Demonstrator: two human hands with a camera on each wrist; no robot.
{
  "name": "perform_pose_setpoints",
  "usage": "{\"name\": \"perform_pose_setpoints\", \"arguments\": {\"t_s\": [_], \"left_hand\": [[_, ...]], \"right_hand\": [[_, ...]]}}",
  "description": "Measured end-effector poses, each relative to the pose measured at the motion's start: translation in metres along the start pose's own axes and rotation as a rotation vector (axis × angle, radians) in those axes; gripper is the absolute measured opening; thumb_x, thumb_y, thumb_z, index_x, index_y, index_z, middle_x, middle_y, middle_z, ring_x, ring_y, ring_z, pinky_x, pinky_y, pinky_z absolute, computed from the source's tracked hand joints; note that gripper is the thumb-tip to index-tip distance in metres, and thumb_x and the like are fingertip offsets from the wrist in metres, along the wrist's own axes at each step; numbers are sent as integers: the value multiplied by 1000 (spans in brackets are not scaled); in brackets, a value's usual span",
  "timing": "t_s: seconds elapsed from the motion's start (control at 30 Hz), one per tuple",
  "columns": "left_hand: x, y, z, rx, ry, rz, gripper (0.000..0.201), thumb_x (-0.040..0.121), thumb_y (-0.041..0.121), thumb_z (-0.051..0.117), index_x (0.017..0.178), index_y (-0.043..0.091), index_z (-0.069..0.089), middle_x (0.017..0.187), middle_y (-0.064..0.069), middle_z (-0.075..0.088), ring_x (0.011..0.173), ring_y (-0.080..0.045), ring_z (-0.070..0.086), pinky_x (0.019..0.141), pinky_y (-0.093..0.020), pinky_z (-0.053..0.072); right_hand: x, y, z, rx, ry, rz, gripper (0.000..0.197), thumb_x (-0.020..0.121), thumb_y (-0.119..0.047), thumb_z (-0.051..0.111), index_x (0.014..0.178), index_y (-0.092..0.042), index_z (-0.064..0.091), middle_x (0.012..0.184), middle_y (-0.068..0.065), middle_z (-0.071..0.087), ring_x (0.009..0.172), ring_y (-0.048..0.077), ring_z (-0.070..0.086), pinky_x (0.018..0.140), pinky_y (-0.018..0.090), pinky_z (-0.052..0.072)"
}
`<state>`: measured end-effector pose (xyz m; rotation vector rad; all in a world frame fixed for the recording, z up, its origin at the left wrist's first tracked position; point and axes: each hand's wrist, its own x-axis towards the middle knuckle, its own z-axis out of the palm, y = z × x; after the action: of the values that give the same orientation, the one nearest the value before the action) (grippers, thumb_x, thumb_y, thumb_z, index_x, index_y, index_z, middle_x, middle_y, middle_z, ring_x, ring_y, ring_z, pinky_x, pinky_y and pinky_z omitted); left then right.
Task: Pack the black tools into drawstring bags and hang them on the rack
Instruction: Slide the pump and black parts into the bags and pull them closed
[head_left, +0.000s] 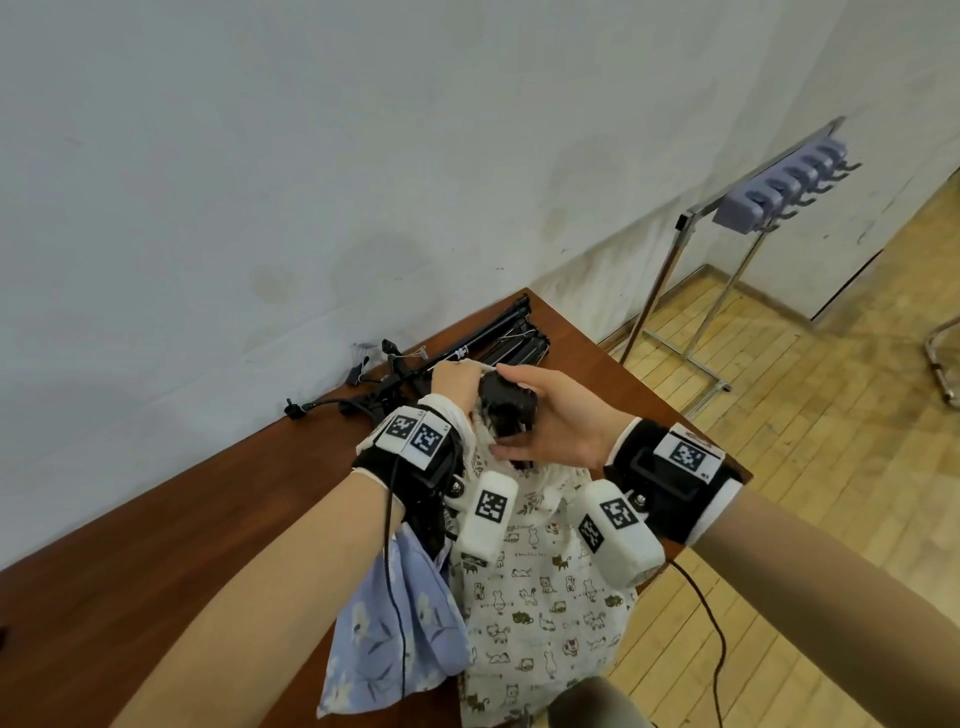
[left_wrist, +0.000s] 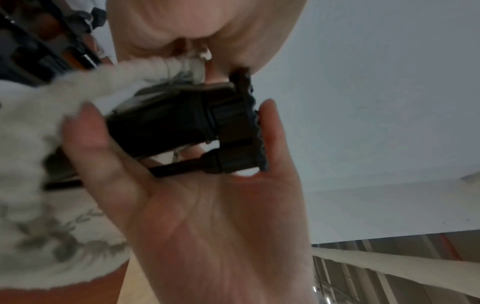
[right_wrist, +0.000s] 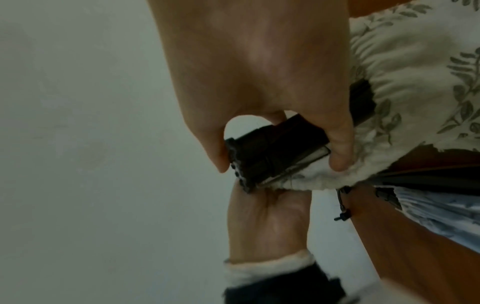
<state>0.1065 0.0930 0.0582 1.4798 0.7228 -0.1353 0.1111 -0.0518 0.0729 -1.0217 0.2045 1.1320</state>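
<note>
Black tool (head_left: 506, 410) sits half inside the mouth of our cat-print drawstring bag (head_left: 545, 603), above the tabletop (head_left: 182, 525). Right hand (head_left: 550, 421) grip is curled around the tool's exposed end. Left hand (head_left: 457, 382) grip pinches the bag's gathered rim. Blue floral bag (head_left: 384, 629) lies alongside. More black tools (head_left: 467, 353) lie by the wall; rack (head_left: 779, 192) stands well apart.

A bare room is showing: plain white wall (head_left: 311, 156), wood parquet floor (head_left: 831, 467), a brown table (head_left: 156, 545) and a metal hook rack (head_left: 769, 197) standing alone
</note>
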Motion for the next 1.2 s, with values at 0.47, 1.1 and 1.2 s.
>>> {"name": "perform_pose_setpoints", "arguments": {"t_s": [0.47,1.1,1.2], "left_hand": [[-11,30,-2,479,-131,27,101,66,88,44,117,3,62,112,-8,63,91,-20,56,81,-31,42],[-12,45,-2,549,-259,-149,115,57,91,46,137,8,48,113,-30,60,62,-26,61,67,-28,43],[-10,45,-4,531,-279,-137,94,64,85,53,121,10,59,76,-19,61,40,-15,37,49,-22,34]], "right_hand": [[-22,-54,-74,-288,214,-46,29,97,-17,54,126,-18,57,120,12,68,70,15,71,42,11,44],[7,-41,-78,-1047,524,164,29,86,-30,72,91,-2,66,56,3,56,41,11,50,41,18,42],[9,-38,-79,-1127,608,90,20,89,-18,67,88,2,67,58,7,61,37,12,54,39,19,45]]}}
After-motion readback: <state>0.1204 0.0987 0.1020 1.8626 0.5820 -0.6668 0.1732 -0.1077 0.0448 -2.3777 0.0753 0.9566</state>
